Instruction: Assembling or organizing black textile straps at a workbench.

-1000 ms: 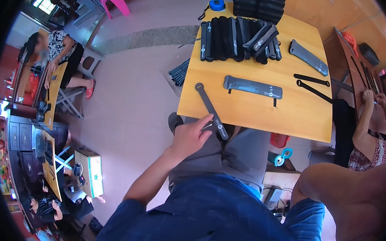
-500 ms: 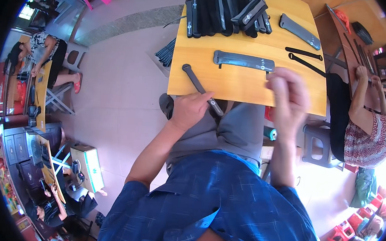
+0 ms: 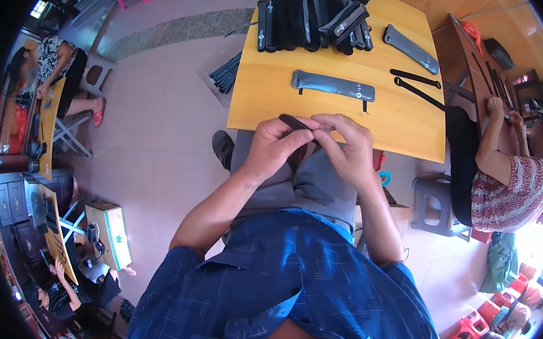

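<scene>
My left hand (image 3: 272, 147) and my right hand (image 3: 347, 148) meet over my lap at the near table edge. Between them is a dark strap (image 3: 294, 121), its flat end sticking up past my left fingers. Both hands pinch it, fingers closed; its lower part is mostly hidden by them. Just beyond lies a flat grey sleeve (image 3: 335, 86) with two black strap ends poking out from its near side. A second grey sleeve (image 3: 412, 49) rests slantwise at the far right of the table, and two loose black straps (image 3: 416, 77) lie nearer, one reaching the right edge.
A row of black and grey straps (image 3: 294, 23) is heaped at the far side of the yellow table (image 3: 264, 100). A bundle of dark strips (image 3: 226, 72) sits left of it. A co-worker (image 3: 510, 180) sits at a brown table on the right; others work at the left.
The strap that lay across the near left table edge is now up between both hands. My right hand has come down and left from beside the grey sleeve to meet my left.
</scene>
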Demonstrator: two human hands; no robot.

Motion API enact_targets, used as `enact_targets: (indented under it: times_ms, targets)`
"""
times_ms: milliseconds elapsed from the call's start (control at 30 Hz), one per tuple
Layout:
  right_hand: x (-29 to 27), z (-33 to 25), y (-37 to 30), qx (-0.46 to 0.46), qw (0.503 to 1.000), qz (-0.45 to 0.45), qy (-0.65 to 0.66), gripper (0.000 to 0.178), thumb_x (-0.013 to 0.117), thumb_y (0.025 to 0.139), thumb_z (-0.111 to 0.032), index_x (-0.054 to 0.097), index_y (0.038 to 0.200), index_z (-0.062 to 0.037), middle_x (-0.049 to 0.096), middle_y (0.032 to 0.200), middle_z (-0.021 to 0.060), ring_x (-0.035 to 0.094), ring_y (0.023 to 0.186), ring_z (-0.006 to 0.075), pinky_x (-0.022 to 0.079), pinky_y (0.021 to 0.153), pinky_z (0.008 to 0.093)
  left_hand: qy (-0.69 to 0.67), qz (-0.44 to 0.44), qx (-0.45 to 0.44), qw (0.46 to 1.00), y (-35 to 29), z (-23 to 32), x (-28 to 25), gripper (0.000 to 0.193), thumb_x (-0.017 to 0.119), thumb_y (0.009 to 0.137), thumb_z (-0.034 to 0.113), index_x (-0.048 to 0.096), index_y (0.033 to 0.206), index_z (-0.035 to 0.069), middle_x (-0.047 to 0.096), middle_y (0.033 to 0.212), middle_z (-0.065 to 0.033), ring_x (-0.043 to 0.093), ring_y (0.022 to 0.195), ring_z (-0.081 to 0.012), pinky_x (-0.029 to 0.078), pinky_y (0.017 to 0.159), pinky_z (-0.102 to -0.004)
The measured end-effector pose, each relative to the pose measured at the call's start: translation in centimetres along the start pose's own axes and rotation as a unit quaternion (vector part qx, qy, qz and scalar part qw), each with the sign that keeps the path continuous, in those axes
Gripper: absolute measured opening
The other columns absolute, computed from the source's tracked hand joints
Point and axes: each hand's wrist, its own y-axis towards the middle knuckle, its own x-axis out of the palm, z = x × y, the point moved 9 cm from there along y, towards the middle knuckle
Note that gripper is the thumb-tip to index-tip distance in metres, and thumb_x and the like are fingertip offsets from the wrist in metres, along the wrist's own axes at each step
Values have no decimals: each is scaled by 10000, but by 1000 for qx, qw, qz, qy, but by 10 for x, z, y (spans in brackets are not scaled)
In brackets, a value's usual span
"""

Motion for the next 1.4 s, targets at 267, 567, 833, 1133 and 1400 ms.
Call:
enact_targets:
  times_ms: [267, 567, 833, 1133, 1400]
  targets:
    - [28, 14, 6, 18, 999, 27, 41, 182, 778, 891, -105, 762, 1060, -39, 762, 978, 123, 749, 875, 288, 584, 760, 362, -161, 23, -68, 984, 0, -28, -21, 235, 678, 1042, 211, 737, 1208, 55, 638, 804, 40, 393, 537, -10, 302, 476, -193]
    - [33, 42, 20, -96, 960, 34, -259, 168, 776, 848, -98, 786, 1015, -78, 703, 926, 77, 697, 842, 288, 571, 724, 388, 120, 185, -62, 973, -22, -19, -116, 178, 576, 1063, 205, 648, 1119, 51, 502, 665, 42, 428, 529, -63, 359, 508, -241]
    - [42, 53, 21, -73, 966, 31, -244, 165, 774, 849, -116, 789, 1009, -79, 694, 926, 75, 683, 866, 287, 561, 746, 398, 462, 130, 47, 876, -22, 12, -84, 105, 605, 975, 85, 631, 1072, 54, 658, 695, -146, 677, 631, -325, 501, 590, -393]
    - [40, 47, 17, -89, 965, 59, -239, 156, 795, 814, -145, 784, 957, -83, 692, 906, 57, 676, 848, 276, 556, 734, 407, 466, 92, -3, 880, -1, -12, -56, 269, 621, 945, 111, 635, 1209, 61, 686, 727, -166, 701, 696, -385, 540, 657, -471]
    - [41, 48, 17, -86, 968, 59, -229, 162, 804, 800, -141, 784, 950, -83, 692, 903, 58, 672, 854, 284, 552, 739, 412, 453, 99, 28, 885, 8, -23, -43, 281, 626, 958, 67, 629, 1235, 29, 632, 674, -155, 610, 561, -277, 479, 584, -371]
